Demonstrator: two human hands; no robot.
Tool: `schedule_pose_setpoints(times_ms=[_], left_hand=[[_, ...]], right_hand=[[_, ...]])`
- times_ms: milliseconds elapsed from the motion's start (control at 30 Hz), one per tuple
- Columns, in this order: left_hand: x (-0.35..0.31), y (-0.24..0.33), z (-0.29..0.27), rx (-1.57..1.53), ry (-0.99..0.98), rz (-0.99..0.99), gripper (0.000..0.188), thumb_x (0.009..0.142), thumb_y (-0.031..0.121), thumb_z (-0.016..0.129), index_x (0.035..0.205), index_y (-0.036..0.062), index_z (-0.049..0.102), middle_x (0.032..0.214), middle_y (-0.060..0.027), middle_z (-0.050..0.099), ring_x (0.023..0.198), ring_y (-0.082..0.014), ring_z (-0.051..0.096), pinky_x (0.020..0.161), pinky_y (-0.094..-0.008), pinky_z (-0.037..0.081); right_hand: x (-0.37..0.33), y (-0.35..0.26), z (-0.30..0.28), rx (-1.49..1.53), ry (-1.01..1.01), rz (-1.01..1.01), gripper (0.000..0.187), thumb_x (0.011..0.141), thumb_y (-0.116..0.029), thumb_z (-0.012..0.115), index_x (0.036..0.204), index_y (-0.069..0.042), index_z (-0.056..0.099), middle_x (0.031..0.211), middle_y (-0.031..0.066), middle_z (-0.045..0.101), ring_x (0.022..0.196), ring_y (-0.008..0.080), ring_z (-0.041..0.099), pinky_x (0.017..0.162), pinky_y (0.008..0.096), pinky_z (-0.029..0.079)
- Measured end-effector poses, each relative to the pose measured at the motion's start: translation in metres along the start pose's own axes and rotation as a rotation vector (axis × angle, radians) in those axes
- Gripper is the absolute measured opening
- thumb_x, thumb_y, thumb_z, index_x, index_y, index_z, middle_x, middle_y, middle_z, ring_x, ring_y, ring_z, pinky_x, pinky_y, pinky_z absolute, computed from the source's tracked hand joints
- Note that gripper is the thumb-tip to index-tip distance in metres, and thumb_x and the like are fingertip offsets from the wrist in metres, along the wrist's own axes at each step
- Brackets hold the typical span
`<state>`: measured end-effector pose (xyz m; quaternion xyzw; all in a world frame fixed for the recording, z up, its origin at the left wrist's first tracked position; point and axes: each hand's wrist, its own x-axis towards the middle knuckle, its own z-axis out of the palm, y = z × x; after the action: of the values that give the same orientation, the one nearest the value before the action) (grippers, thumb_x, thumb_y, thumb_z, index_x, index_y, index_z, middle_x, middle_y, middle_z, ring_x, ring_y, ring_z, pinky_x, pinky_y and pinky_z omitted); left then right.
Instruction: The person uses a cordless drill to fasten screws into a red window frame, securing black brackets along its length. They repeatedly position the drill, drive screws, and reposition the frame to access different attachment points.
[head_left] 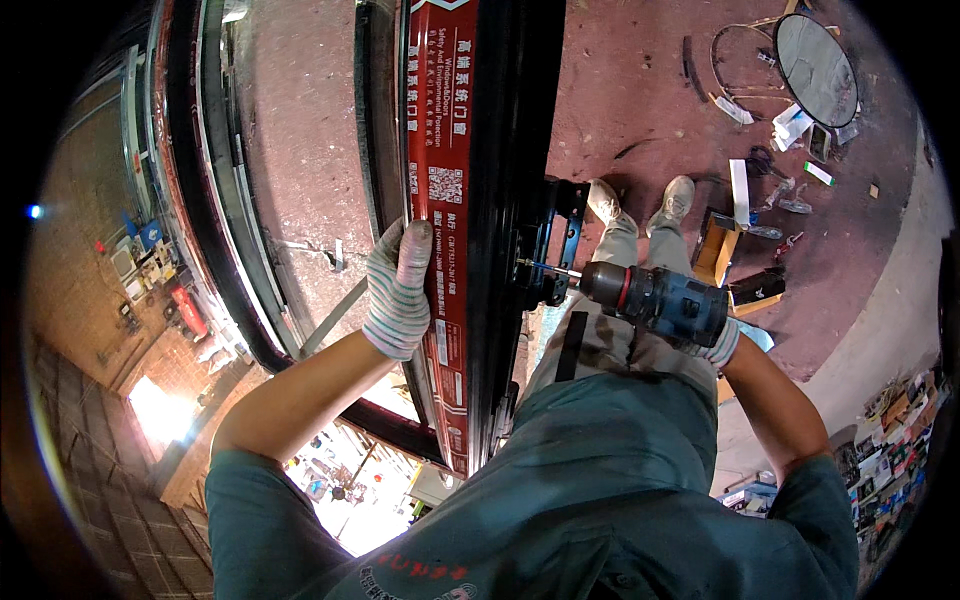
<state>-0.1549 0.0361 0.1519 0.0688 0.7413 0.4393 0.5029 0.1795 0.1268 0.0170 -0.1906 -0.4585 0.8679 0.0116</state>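
Observation:
A long black window frame (512, 110), with printed red protective film (437, 130) along one face, stands upright in front of me. My left hand (400, 290), in a striped white knit glove, grips the frame's left edge with the thumb lying over the film. In my gloved right hand (722, 345) is a blue-and-black cordless drill (655, 300), pointing left. The tip of its long bit (545, 267) reaches a black metal hinge (560, 235) on the frame's right side. Most of my right fingers are hidden behind the drill.
More dark frames (215, 150) stand on the left. Beyond my feet on the reddish floor lie a round mirror-like disc (817, 70), an opened cardboard box (715, 250) and several small packets. Piled small goods (890, 440) line the right edge.

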Motion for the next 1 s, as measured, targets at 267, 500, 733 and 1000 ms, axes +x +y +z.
schedule_pose_setpoints(times_ms=[267,500,733,1000], left_hand=[[0.002,-0.002,-0.001,0.087,0.012,-0.015,0.062,0.079,0.060,0.063,0.110,0.0071,0.055,0.088,-0.0048,0.066,0.077,-0.0133,0.066,0.065,-0.0260,0.056],[0.002,-0.005,-0.002,0.032,0.032,0.002,0.053,0.082,0.053,0.065,0.105,0.0051,0.061,0.087,-0.0011,0.066,0.075,-0.0080,0.062,0.066,-0.0223,0.052],[0.001,-0.003,-0.001,0.047,0.021,-0.004,0.054,0.082,0.054,0.064,0.105,0.0054,0.061,0.087,-0.0012,0.066,0.075,-0.0078,0.062,0.065,-0.0220,0.052],[0.000,-0.001,0.000,0.061,0.039,-0.023,0.050,0.084,0.051,0.064,0.105,0.0066,0.060,0.086,-0.0013,0.066,0.074,-0.0084,0.063,0.064,-0.0214,0.053]], right_hand=[[0.001,0.014,0.005,0.340,0.052,0.036,0.027,0.093,-0.006,0.049,0.119,0.000,0.053,0.106,0.0126,0.063,0.088,0.0169,0.066,0.071,0.0219,0.058],[0.001,0.010,0.004,0.492,0.053,0.128,0.025,0.092,-0.005,0.049,0.117,-0.001,0.053,0.103,0.0100,0.063,0.087,0.0160,0.065,0.073,0.0240,0.058],[0.007,0.000,-0.001,1.275,-0.002,0.312,0.024,0.091,-0.005,0.051,0.115,-0.003,0.054,0.102,0.0088,0.062,0.087,0.0162,0.065,0.074,0.0260,0.058],[0.021,-0.007,-0.013,0.686,0.081,0.262,0.036,0.075,-0.003,0.069,0.109,-0.005,0.057,0.097,0.0030,0.063,0.080,0.0111,0.061,0.068,0.0230,0.052]])
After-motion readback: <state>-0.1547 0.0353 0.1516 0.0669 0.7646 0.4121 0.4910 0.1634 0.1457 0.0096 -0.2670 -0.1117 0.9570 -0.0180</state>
